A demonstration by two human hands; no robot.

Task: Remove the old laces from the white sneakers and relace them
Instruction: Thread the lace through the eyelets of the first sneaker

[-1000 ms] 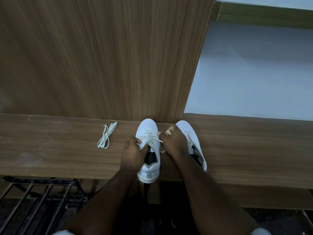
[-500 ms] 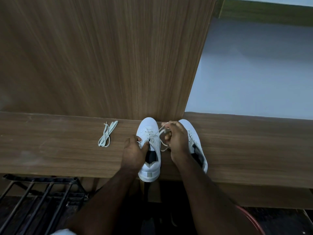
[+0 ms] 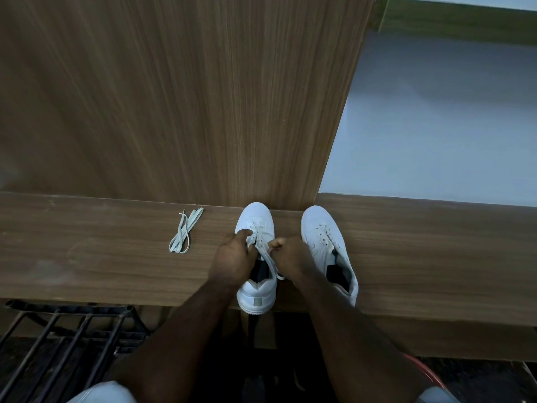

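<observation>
Both my forearms reach forward and down from the bottom of the view, bare to above the elbow, and draw in toward each other at the wrists. My left hand (image 3: pixel 232 258) lies back-up, knuckles toward me, its fingers curled and the forefinger pushed furthest ahead. My right hand (image 3: pixel 292 257) sits just beside it, apart by a narrow gap, also back-up, the fingers bunched into a pinch with the thumb tip raised at its inner edge. Both wrists are nearly straight. What each set of fingertips grips is hidden beneath the hands themselves.
</observation>
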